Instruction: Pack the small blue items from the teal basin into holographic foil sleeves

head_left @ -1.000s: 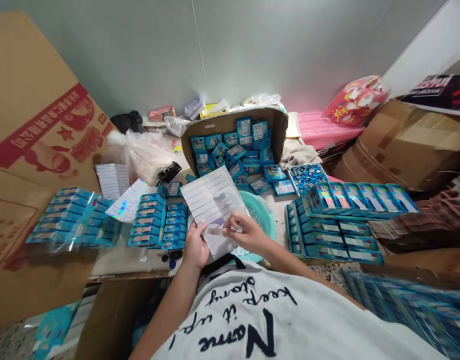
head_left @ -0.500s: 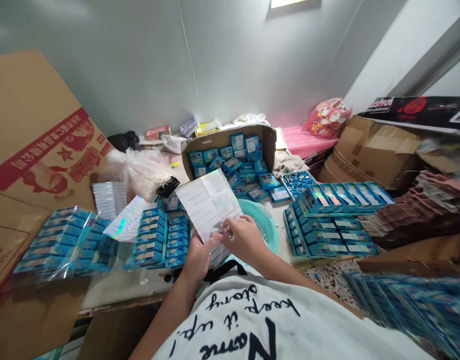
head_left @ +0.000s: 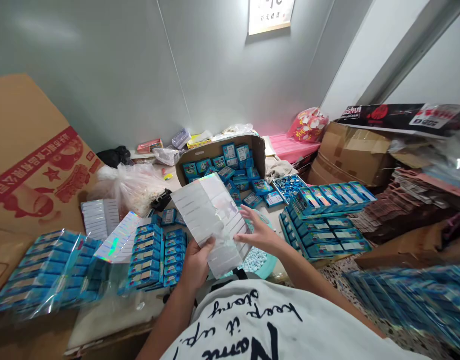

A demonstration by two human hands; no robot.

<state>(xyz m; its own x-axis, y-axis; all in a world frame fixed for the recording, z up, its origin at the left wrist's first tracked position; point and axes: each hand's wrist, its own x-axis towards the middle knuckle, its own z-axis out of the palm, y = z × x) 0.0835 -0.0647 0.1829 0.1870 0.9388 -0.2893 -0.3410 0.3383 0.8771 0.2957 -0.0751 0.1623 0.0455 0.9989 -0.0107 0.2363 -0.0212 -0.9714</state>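
Observation:
My left hand (head_left: 195, 263) grips the lower part of a clear sheet with white label strips and a holographic sheen (head_left: 209, 225), held up over the table. My right hand (head_left: 258, 236) is to its right with fingers spread, its fingertips at or very near the sheet's right edge. Below the sheet is a teal plastic basin (head_left: 269, 262) holding small pale blue pieces (head_left: 255, 260). Its left part is hidden behind the sheet. Stacks of blue boxes (head_left: 155, 255) stand just left of my left hand.
A cardboard tray of loose blue boxes (head_left: 218, 155) stands behind the sheet. More stacked blue boxes (head_left: 327, 230) lie to the right. Bagged blue packs (head_left: 50, 272), a white-filled plastic bag (head_left: 134, 189), and cardboard boxes (head_left: 350, 152) surround the table.
My right hand has opened and moved off the sheet's middle to its right edge. The sheet stands higher in my left hand, and the whole view has tilted upward.

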